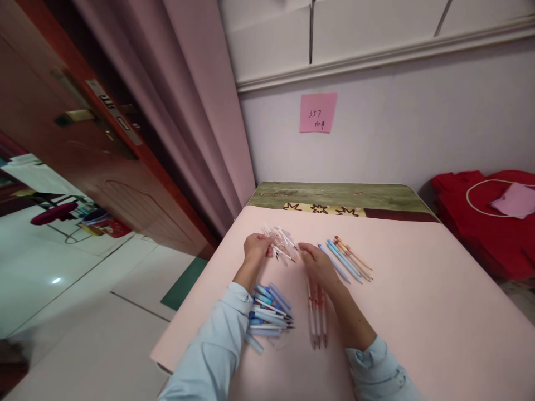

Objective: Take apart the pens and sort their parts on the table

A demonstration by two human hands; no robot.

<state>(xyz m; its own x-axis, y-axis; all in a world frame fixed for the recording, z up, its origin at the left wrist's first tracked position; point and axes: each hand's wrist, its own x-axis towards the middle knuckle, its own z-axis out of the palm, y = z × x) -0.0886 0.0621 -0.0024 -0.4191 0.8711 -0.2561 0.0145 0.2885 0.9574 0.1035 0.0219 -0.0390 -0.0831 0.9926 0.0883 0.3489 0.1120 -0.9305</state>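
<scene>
Though we cannot tell what our left grip (256, 247) or right grip (320, 264) holds beside mid-frame refills (287, 239), our left sleeve (223, 323) brushing could scatter lower-centre pens (271, 319).

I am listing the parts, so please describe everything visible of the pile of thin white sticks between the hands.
The pile of slim white sticks is a loose tangle, apparently plastic, several dark-tipped. They lie at different angles on the pale pink table cover. The left hand meets the left edge; whether the right hand, close by, touches any is unclear.
</scene>
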